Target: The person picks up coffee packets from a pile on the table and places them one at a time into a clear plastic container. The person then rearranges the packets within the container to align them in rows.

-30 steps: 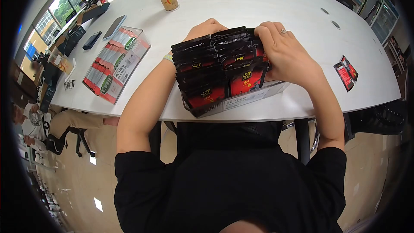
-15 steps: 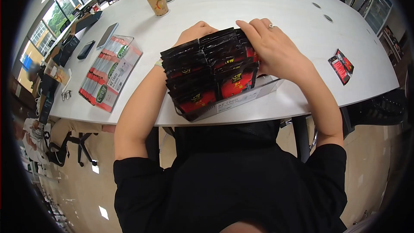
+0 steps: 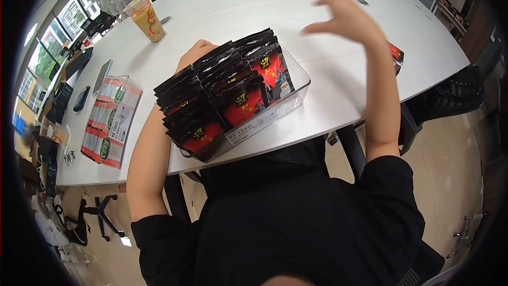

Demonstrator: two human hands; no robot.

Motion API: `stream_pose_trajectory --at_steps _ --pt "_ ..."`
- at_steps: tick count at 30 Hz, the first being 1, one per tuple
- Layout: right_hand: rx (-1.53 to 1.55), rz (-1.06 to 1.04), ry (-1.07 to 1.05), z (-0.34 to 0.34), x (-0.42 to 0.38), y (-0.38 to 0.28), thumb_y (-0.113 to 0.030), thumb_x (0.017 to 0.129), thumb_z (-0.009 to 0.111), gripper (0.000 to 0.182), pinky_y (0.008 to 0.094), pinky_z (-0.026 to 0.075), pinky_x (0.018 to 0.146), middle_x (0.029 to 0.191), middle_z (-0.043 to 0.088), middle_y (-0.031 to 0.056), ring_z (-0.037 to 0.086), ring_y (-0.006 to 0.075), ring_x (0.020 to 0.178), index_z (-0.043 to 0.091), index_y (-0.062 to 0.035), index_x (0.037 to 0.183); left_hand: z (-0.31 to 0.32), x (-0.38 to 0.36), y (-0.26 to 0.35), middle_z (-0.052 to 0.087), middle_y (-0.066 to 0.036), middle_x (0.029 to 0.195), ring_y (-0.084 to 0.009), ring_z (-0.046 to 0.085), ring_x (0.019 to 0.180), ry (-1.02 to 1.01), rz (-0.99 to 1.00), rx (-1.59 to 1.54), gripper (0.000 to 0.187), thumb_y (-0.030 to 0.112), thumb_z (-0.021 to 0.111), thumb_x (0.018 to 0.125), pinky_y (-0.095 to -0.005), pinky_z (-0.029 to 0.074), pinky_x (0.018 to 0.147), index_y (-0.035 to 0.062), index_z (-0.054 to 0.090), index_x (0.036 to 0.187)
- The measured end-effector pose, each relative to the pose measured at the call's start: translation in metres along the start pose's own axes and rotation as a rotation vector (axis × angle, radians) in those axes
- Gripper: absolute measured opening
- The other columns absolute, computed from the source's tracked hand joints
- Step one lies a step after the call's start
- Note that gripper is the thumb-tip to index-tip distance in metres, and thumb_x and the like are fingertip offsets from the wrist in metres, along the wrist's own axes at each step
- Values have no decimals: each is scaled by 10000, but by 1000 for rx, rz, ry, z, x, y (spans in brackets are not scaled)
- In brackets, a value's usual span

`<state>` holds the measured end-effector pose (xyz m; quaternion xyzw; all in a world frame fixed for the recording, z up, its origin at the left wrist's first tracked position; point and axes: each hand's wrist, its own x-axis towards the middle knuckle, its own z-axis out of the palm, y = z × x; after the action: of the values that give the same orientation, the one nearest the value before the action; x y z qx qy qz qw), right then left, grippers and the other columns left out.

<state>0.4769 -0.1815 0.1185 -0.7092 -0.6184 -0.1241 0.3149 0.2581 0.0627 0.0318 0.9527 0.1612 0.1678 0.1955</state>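
A clear plastic tray (image 3: 300, 94) holds rows of black and red G7 coffee sachets (image 3: 246, 103) and sits near the front edge of the table. Behind the sachets, on the far left side, is my left hand (image 3: 197, 53); its fingers are mostly hidden, so its grip does not show. My right hand (image 3: 349, 18) is raised to the right of the tray, fingers apart and holding nothing. Partly covered by my right forearm, a loose red and black sachet (image 3: 397, 53) lies on the table.
To the left stands a second clear tray of red and white Cozy sachets (image 3: 108, 122), with phones (image 3: 82, 98) beside it. A plastic drink cup (image 3: 148, 21) is at the back left. Glasses (image 3: 70, 156) lie near the left edge. A black chair (image 3: 450, 92) is at right.
My right hand has let go of the tray's right side and moved up and right, opening. The view has turned, shifting the tray left in view. My left hand stays behind the sachets.
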Motion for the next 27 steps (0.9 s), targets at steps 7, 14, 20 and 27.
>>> stream_pose_trajectory --at_steps 7,14,20,27 --pt "-410 679 -210 -40 -31 109 -234 548 758 951 350 380 944 1175 489 303 484 350 1128 290 70 1319 -3 -2 5 570 -104 952 -204 544 922 1 15 -82 311 166 583 759 -271 452 807 100 623 1061" --pt "-456 676 -595 -1 -15 87 -111 569 673 929 362 405 933 1322 342 285 462 358 1142 217 -4 1371 -17 -8 3 604 -97 981 -127 551 912 -57 19 -340 343 232 556 824 -262 443 826 -7 592 1068" --pt "-370 304 -377 32 -9 123 -92 607 626 720 344 436 882 1205 468 266 550 348 1007 393 26 1278 -65 -18 4 614 -116 1019 -137 605 811 -414 -41 -841 507 371 372 943 -217 490 735 -64 515 1158" --pt "-350 299 -347 28 -6 103 -59 636 597 500 352 486 749 927 627 213 615 323 817 558 6 1130 -85 -29 6 638 -23 884 -42 577 725 -582 -26 -679 363 263 455 923 -158 470 630 -52 597 1037"
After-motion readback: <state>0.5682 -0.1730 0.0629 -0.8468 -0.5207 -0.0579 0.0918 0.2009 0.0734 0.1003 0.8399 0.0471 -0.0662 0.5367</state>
